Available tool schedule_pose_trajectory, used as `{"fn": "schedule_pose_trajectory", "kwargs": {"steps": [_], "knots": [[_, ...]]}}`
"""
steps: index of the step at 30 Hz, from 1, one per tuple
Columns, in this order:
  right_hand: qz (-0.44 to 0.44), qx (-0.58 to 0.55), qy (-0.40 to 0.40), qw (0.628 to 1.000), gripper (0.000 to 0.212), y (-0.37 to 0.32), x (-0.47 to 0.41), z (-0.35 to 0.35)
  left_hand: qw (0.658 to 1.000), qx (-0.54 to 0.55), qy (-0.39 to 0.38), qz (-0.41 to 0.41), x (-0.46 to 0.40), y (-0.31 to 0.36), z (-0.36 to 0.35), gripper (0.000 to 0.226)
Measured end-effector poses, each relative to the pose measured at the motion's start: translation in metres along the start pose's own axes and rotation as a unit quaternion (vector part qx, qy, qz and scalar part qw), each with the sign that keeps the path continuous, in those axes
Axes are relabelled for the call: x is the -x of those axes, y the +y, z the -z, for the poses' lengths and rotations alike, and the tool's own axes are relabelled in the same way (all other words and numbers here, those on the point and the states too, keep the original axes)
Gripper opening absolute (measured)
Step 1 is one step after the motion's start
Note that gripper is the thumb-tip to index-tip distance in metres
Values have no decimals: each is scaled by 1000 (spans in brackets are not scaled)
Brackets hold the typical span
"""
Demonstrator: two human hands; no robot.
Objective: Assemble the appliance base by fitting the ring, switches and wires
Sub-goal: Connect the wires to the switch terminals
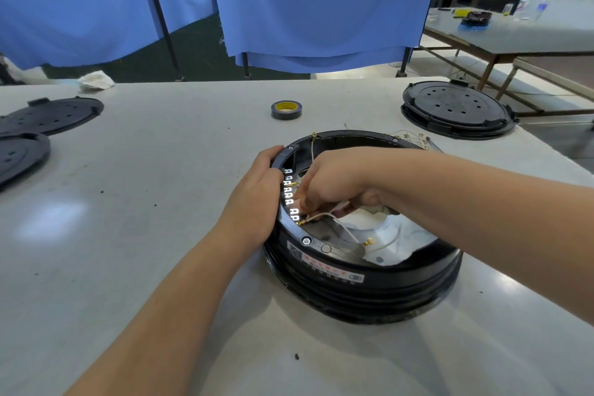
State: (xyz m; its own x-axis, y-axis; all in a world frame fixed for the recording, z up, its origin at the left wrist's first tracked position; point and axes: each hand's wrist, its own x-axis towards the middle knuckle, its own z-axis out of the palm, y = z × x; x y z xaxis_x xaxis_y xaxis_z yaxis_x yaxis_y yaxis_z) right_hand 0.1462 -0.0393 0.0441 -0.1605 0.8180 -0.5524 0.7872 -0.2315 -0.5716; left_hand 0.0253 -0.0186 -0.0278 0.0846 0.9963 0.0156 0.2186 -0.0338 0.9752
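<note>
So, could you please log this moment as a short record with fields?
workpiece: black appliance base, open side up on the grey table
left hand: grips the base's left rim
right hand: inside the base, fingers curled at the terminals; its grip is hidden
loose wire: white, ring lug free
tape roll: behind the base
spare covers: far right; more at left

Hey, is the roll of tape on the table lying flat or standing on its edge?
Lying flat. The roll of tape rests on the table with its hole facing up, showing the yellow inner core.
</note>
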Motion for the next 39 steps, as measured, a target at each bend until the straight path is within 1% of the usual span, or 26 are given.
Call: {"fn": "schedule_pose_trajectory", "kwargs": {"steps": [1, 4, 6, 12, 16, 25, 29, 32, 36, 39], "knots": [[0, -4, 1, 1000, 7, 0, 1, -1, 1000, 0, -1, -1, 0, 0, 0, 44], [0, -7, 8, 1000, 20, 1, 1, -1, 1000, -2, -6, -12, 0, -1, 1, 43], [2, -8, 11, 1000, 22, 1, 1, -2, 1000, -5, -7, -16, 1, -2, 1, 43], [10, 0, 10, 1000, 19, 1, 1, -1, 1000, -15, -4, -16, -1, -4, 1, 43], [7, 13, 2, 1000, 8, 0, 1, 0, 1000, -9, -1, -12, -2, -3, 0, 44], [-15, -4, 11, 1000, 11, -2, -3, -1, 1000, 1, -1, -5, -1, -2, 1, 44], [5, 9, 14, 1000, 15, 0, -2, -2, 1000, -10, -8, -18, 1, -2, 2, 42], [14, 24, 12, 1000, 7, 0, -1, -1, 1000, -11, -9, -17, 1, -2, 2, 42], [32, 16, 18, 999, 16, 2, -2, 0, 1000, -10, -7, -8, 0, 0, 1, 43], [80, 11, 51, 995, 18, 11, -2, -1, 1000, -4, -5, -9, 0, 1, 1, 42]]}}
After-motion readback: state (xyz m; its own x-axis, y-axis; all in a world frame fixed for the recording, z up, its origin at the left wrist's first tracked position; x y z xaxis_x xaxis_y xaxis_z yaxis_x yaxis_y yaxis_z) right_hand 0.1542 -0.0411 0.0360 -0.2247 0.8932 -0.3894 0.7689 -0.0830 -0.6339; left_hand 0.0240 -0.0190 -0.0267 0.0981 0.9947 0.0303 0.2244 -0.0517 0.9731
